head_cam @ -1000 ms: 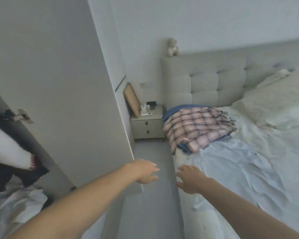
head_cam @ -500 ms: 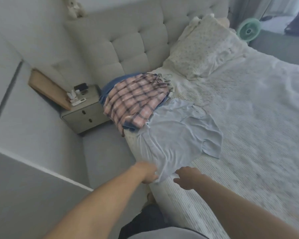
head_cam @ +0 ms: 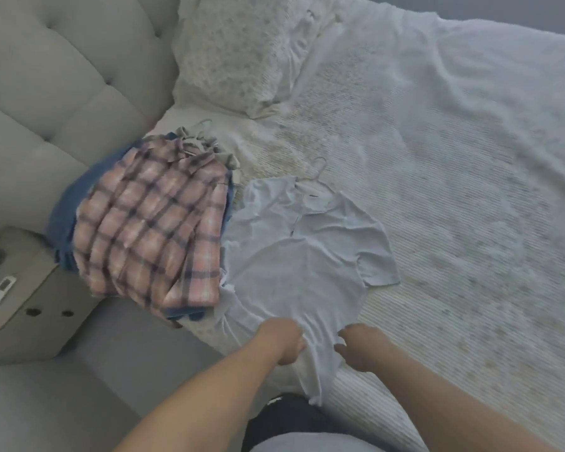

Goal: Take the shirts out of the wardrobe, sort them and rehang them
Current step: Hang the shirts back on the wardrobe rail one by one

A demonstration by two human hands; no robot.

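Across the whole upper right, from twelve round to four o'clock, spreads the bed (head_cam: 454, 158) with its white textured cover, and I'm now bent right over it; a second ago I was facing the wardrobe door and the bedside corner, so I've swung round and come in close. Up at eleven o'clock sits the pillow (head_cam: 235, 50), with the padded headboard (head_cam: 62, 93) filling ten o'clock.

At nine o'clock lies the pile of shirts, the pink plaid shirt (head_cam: 150, 236) on top of something blue, its hem hanging off the mattress edge. Just beside it, dead centre, the pale blue T-shirt (head_cam: 300, 262) lies spread flat, collar towards one o'clock with a thin wire hanger (head_cam: 318, 168) poking out of the neck. So these shirts are out of the wardrobe and on the bed, and by my reckoning I'm in the sorting stage.

Down at six o'clock, my left hand (head_cam: 282, 340) has landed on the T-shirt's lower hem, fingers curled and bunching the cloth; half a second back it was only arriving there. My right hand (head_cam: 361, 345) hovers at the same hem, just apart from the other, fingers loosely bent and gripping nothing that I can see. Next, I reckon, the right takes hold too.
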